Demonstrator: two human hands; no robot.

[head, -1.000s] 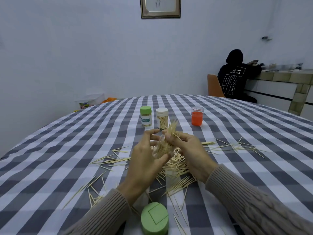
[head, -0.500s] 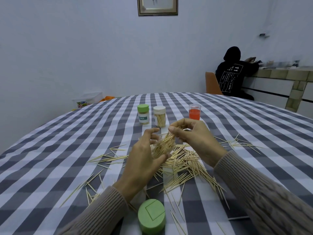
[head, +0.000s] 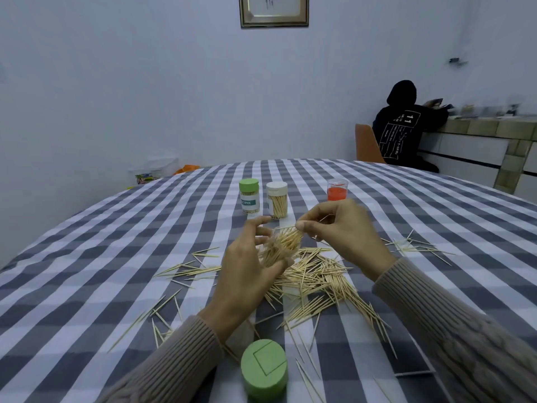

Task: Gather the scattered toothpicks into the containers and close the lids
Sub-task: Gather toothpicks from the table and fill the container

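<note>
Gripping a clear container (head: 280, 245) stuffed with toothpicks, left hand (head: 250, 274) at dead centre, fingers curled round it, container tilted with its mouth toward one o'clock. Pinching a few toothpicks (head: 286, 227) just at that mouth, right hand (head: 345, 231), thumb and fingertips closed on them, other fingers curled. Sprawled beneath both hands and spilling toward five o'clock, loose pile of toothpicks (head: 316, 280) on the checked worktop (head: 87, 271). Scattered thinner at nine o'clock, more strays (head: 189, 269), and another small cluster (head: 415, 245) out at three o'clock. Sitting at six o'clock near the bottom edge, green lid (head: 264, 369), detached, flat face up. Standing upright at twelve o'clock beyond the hands, green-capped jar (head: 249, 199) and white-capped jar (head: 277, 200), side by side, close but apart, both lidded and holding toothpicks. Parked at one o'clock, small clear cup (head: 337, 190) with orange contents; cannot tell what those are. Seated far off at two o'clock, back turned, person in a dark hoodie (head: 402, 132).
</note>
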